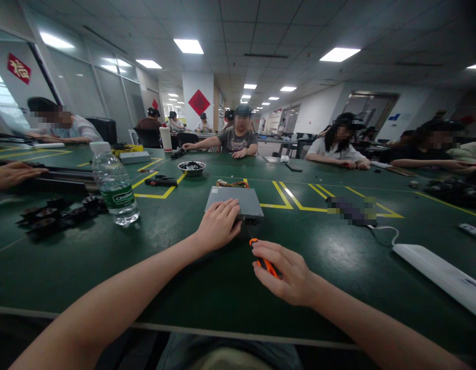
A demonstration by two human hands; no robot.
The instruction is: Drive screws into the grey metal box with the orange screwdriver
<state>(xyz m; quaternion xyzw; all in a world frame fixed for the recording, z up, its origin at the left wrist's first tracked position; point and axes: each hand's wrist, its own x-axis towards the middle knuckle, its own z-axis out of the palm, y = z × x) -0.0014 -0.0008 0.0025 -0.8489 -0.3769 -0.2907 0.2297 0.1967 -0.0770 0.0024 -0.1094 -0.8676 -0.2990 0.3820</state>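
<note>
On the green table in front of me lies a grey metal computer power supply unit (248, 198), its bundle of coloured wires (234, 184) at the far side. My left hand (220, 223) grips its near left part, fingers over the top and thumb down by the near face. My right hand (286, 272) is closed around an orange and black screwdriver (267, 265). The thin shaft points up and away, toward the near face of the unit. Whether the tip touches a screw there is too small to tell.
Left of my arm stands a water bottle (116, 187) beside several black fans (49, 216). A metal bowl (191, 167) with small parts and a black and red tool (161, 181) lie farther back. At right is a white power strip (438, 275). Other people sit around the table.
</note>
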